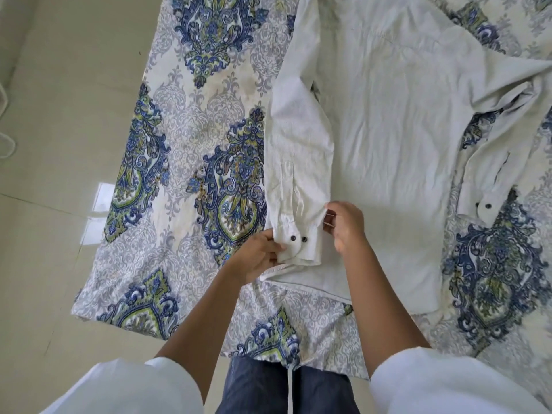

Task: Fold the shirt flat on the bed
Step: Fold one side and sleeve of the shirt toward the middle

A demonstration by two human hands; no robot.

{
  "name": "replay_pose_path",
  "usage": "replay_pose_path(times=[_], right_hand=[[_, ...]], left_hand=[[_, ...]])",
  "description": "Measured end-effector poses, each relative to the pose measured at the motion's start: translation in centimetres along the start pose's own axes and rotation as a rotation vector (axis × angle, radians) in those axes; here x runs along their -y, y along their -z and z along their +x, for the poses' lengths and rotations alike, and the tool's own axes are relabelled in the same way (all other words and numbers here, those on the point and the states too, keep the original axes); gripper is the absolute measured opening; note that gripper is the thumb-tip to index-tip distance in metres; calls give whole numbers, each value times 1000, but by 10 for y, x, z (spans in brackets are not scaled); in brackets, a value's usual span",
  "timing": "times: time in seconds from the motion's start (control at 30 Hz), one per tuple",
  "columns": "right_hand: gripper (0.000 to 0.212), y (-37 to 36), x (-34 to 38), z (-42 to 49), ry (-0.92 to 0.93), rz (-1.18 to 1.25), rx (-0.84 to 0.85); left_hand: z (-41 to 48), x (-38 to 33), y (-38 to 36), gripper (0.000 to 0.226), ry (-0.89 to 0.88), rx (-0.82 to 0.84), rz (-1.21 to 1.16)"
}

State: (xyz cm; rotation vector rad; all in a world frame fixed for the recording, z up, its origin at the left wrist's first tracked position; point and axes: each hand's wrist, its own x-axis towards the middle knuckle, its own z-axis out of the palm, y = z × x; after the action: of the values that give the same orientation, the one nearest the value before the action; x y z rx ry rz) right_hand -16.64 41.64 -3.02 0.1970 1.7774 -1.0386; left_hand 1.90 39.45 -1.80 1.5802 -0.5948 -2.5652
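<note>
A white long-sleeved shirt lies spread back-up on the bed. Its left sleeve is folded down along the shirt's left side, ending in a cuff with two dark buttons near the hem. My left hand pinches the cuff's lower left corner. My right hand grips the cuff's right edge. The other sleeve lies crumpled at the right, its buttoned cuff resting on the bedsheet.
The bed is covered with a white sheet printed with blue and green damask motifs. Its edge hangs over a pale tiled floor at the left. My blue trousers stand against the bed's near edge.
</note>
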Motion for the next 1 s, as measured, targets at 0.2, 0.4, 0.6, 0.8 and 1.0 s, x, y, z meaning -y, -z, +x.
replay_pose_path(times=[0.2, 0.4, 0.6, 0.8, 1.0], right_hand=[[5, 17, -26, 0, 45, -267, -85], [14, 19, -30, -3, -23, -341, 70], [23, 10, -11, -1, -54, -338, 139], [18, 6, -8, 6, -90, -394, 112], [12, -1, 1, 10, -152, -287, 50]], left_hand=[[20, 15, -14, 28, 73, -365, 353], [12, 21, -2, 31, 19, -481, 722], [20, 10, -9, 16, -121, -498, 566], [27, 14, 4, 3, -177, -622, 728], [31, 5, -1, 12, -130, -545, 948]])
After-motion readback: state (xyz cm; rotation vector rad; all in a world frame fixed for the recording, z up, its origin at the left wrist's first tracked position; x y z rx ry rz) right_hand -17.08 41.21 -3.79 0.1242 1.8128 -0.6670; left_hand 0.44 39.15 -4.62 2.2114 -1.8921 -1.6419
